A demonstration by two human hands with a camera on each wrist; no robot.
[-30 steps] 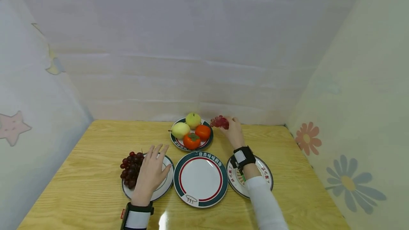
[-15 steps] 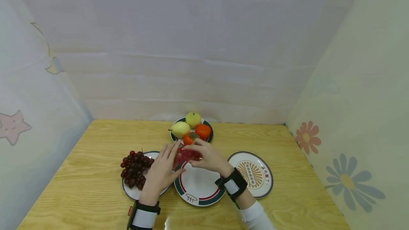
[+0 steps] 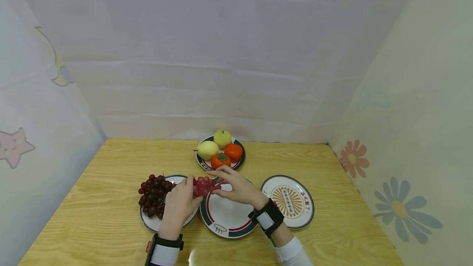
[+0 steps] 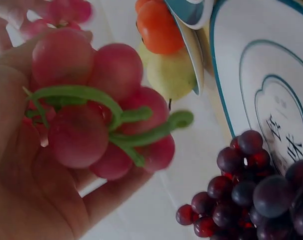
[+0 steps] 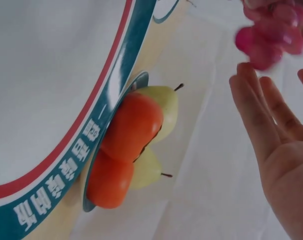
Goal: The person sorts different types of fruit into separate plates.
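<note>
A bunch of pink grapes is held up over the left rim of the middle plate. My left hand grips its left end; in the left wrist view the thumb and fingers wrap round the grapes, green stem facing the camera. My right hand is at the bunch's other end. In the right wrist view, that hand has straight, spread fingers just below the grapes; whether a fingertip touches them I cannot tell. Beside my left hand, dark red grapes lie on the left plate.
Behind the middle plate, a smaller plate bears two yellow-green pears and two orange persimmons. A white plate with a sunburst print stands at right on the wooden table. White cloth hangs behind.
My right hand has carried the pink grapes from the back right to the middle plate. My left hand has moved slightly right and taken hold of them; the right fingers have loosened.
</note>
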